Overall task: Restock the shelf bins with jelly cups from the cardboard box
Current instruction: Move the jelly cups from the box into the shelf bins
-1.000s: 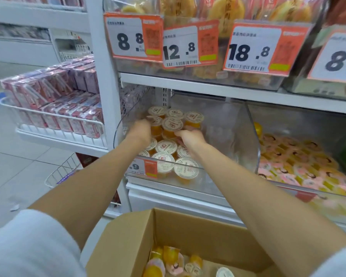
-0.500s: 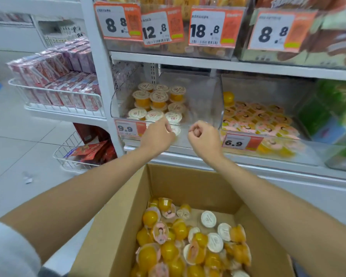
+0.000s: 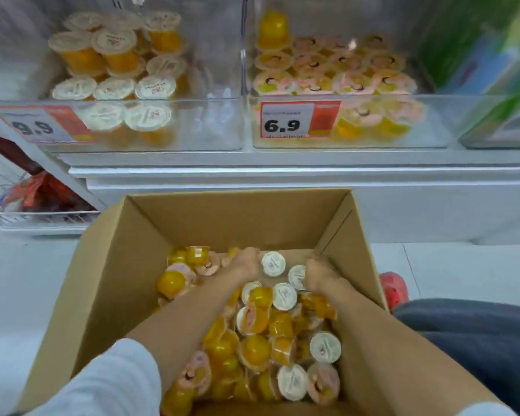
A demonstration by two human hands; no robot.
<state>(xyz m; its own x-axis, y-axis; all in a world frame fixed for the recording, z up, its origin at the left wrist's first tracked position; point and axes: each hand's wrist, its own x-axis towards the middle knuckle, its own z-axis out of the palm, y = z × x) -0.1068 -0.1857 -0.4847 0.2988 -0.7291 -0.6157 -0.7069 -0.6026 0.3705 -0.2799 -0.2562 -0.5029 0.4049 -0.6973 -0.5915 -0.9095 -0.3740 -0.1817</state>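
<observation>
Head view, close, down over cardboard box [image 3: 108,280], bins [image 3: 207,127] beyond

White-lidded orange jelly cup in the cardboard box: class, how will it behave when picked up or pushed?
The white-lidded orange jelly cup is probably light and stiff: small moulded plastic. Pushed, it likely tips or rolls: cups around it in the brown cardboard box lie at all angles. Its glossy wall may be slippery.

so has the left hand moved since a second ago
Yes. The left hand has dropped from inside the 9.9 bin down into the cardboard box, among the loose jelly cups.
</observation>
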